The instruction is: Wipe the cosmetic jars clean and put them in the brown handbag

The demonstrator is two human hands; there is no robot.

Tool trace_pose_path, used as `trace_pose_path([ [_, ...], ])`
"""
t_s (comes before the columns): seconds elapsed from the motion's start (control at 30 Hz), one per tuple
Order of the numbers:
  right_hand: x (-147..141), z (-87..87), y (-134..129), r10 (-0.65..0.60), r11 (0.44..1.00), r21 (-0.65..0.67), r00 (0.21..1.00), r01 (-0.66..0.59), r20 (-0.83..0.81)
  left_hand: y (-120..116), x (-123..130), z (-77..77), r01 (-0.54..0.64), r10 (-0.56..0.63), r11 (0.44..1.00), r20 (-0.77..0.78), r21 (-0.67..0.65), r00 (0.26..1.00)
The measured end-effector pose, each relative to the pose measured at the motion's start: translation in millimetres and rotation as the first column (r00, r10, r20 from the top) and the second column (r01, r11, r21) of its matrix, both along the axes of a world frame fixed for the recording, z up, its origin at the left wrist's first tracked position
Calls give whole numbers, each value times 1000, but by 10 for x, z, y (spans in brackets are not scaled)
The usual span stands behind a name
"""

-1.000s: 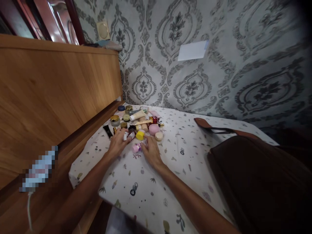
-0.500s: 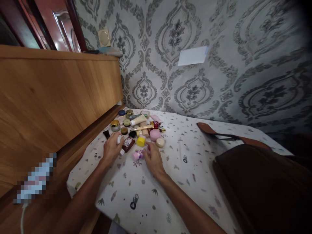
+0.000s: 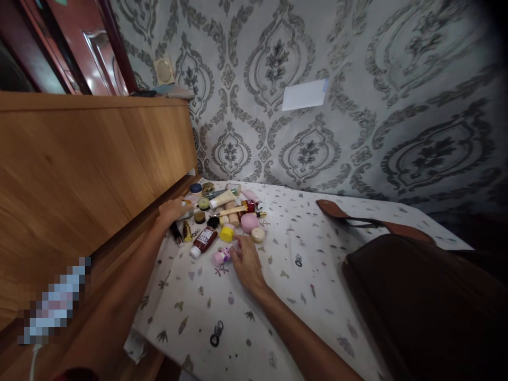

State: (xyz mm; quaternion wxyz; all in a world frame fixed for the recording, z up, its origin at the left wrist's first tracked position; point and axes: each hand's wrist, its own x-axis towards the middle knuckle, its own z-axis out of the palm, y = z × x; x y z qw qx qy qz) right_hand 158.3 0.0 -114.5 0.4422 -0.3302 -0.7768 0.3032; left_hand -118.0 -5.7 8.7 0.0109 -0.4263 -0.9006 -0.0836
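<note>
At the left edge of the cosmetics pile, my left hand (image 3: 170,211) closes over a jar (image 3: 186,205) with a gold lid, partly covering it. My right hand (image 3: 248,262) has its fingers closed around the clear end of a small pink and purple bottle (image 3: 221,256), which lies on the cloth. Between the hands rests a dark red-brown bottle (image 3: 205,241) with a white cap. A yellow-lidded jar (image 3: 226,234) sits just beyond the pink bottle. Close to my left wrist are a black tube (image 3: 176,233) and a gold bottle (image 3: 187,231).
Behind lie a cream tube (image 3: 222,199), a pink round case (image 3: 249,223), a beige round jar (image 3: 257,235) and several other cosmetics. A wooden cabinet (image 3: 119,143) borders the left side. On the right stands a dark bag (image 3: 413,296) with a brown strap (image 3: 335,209).
My left hand has left the red-brown bottle's white cap and moved up and left to the gold-lidded jar. The right hand stays at the pink bottle. The view shifts slightly.
</note>
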Motion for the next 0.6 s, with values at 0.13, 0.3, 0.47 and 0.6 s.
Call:
trace_pose_path([
  [0.13,-19,-7,-7,-2,1000,2,1000,2,-7,100,-56,-31,40,-40,996,0,-81,999],
  [0.3,-7,7,-3,15,1000,3,998,-15,-56,-38,-10,75,41,-41,999,0,-23,999],
  [0.47,30,141,-128,114,993,32,981,-110,-159,-366,329,270,261,-279,946,76,191,957],
  [0.6,112,239,-334,231,969,-25,941,-244,-247,-680,971,220,583,-700,704,259,406,665],
])
